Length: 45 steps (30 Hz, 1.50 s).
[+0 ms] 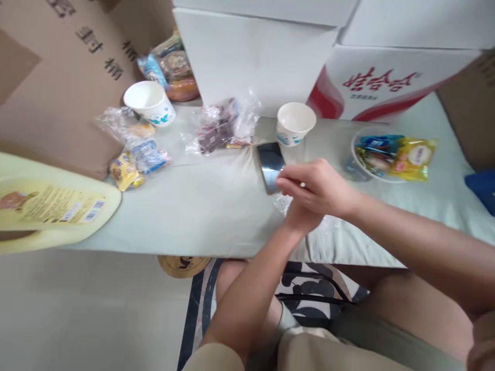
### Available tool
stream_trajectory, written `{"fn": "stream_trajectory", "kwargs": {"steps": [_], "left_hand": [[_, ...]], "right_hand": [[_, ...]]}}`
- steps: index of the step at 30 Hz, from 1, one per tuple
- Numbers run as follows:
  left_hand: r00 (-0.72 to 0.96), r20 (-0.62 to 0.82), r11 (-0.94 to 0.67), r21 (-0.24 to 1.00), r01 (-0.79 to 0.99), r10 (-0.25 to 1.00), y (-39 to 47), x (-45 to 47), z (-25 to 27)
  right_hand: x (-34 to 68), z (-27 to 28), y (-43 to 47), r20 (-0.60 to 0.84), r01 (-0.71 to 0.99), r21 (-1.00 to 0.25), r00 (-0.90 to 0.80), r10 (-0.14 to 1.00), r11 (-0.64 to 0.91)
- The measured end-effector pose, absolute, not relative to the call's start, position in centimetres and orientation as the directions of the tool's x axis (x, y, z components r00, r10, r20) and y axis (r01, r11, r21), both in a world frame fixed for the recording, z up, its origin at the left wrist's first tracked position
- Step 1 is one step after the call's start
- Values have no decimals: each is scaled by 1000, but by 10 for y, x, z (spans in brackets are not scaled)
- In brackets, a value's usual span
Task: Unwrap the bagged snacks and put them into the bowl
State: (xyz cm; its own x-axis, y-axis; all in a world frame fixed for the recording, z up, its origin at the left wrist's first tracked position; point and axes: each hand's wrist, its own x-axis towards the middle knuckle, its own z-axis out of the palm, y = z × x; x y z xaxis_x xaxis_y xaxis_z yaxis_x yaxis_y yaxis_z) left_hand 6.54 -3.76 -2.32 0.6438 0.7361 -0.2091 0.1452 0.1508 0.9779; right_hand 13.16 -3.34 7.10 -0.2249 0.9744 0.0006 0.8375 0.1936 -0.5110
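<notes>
My right hand (323, 188) is over the cloth-covered surface, fingers curled together in a pinch. What they hold, if anything, is too small or blurred to make out. Beneath it is my left hand (305, 217), its fingers mostly hidden by the right one. Crinkled clear plastic (283, 204) lies on the cloth beside and under the hands. Just beyond the fingertips a dark phone (270, 161) rests flat, partly covered by the right hand. A white paper cup (296, 123) stands behind the phone.
At right, a clear round tub (359, 167) holds wrapped snacks. Left of the phone lies a plastic bag of dark pieces (218, 129). Farther left are another paper cup (150, 105), small snack packets (145, 154) and a large yellow bottle (58, 206). White cartons (255, 56) line the back.
</notes>
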Motion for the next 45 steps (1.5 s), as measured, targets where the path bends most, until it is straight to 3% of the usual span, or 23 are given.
{"fn": "stream_trajectory", "kwargs": {"steps": [5, 9, 12, 16, 21, 24, 31, 35, 38, 42, 44, 45], "left_hand": [[665, -220, 92, 971, 222, 713, -41, 76, -32], [633, -248, 93, 959, 268, 734, -43, 87, -37], [624, -276, 107, 949, 295, 731, -43, 96, -39], [616, -306, 116, 937, 330, 726, -42, 103, -41], [623, -313, 94, 929, 358, 717, -38, 101, -41], [625, -323, 95, 924, 370, 710, -37, 96, -36], [637, -310, 109, 936, 335, 706, -38, 89, -26], [648, -273, 99, 951, 292, 711, -39, 85, -25], [652, -261, 108, 958, 265, 712, -40, 83, -26], [658, -240, 104, 965, 239, 713, -41, 82, -26], [670, -226, 95, 969, 227, 707, -41, 83, -26], [675, -217, 86, 971, 223, 705, -41, 84, -27]], "right_hand": [[225, 44, -128, 81, 754, -640, 263, 961, -152], [270, 37, -145, 151, 821, -457, 451, 880, -342], [292, 49, -125, 61, 856, -227, 489, 870, -465], [306, 60, -83, -105, 887, -5, 458, 883, -461], [310, 58, -54, -277, 895, 153, 446, 851, -419], [312, 57, -53, -304, 884, 180, 467, 830, -431], [311, 66, -56, -212, 882, 36, 467, 859, -471], [308, 78, -57, -80, 823, -204, 526, 847, -531], [306, 83, -55, 23, 718, -393, 633, 774, -575], [301, 83, -45, 19, 504, -683, 735, 678, -528], [295, 80, -39, -8, 516, -684, 701, 713, -516], [290, 78, -35, 18, 608, -615, 647, 763, -502]]}}
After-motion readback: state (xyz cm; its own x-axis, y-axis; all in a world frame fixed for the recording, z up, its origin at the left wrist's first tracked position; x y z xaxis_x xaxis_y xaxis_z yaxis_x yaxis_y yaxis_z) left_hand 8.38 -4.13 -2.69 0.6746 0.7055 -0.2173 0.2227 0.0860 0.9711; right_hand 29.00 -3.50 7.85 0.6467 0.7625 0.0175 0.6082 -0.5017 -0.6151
